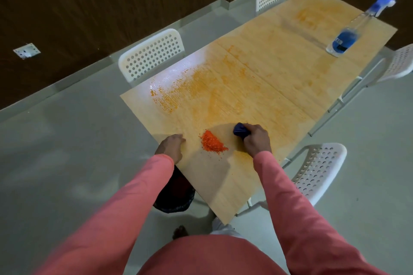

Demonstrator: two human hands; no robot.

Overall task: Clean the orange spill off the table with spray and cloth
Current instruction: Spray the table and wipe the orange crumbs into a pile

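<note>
Under the table's left edge stands a dark bin lined with a black bag (174, 194), right below my left hand (172, 146). That hand rests at the edge of the pale wooden table (223, 185), fingers loosely curled and holding nothing, as far as I can tell. Just to its right lies a gathered heap of bright orange crumbs (212, 142), while a thinner orange scatter and smear (178, 91) spreads further up the tabletop. Right of the heap, my right hand (256, 140) grips a bunched dark blue cloth (241, 130), pressed against the wood. Far off at the table's other end stands the clear spray bottle of blue liquid (344, 40), well apart from me. I judge I'm mid-sweep, herding crumbs toward the edge. Next, I should push the heap leftward off the table into the bin, with my left hand guarding so nothing spills on the floor.
</note>
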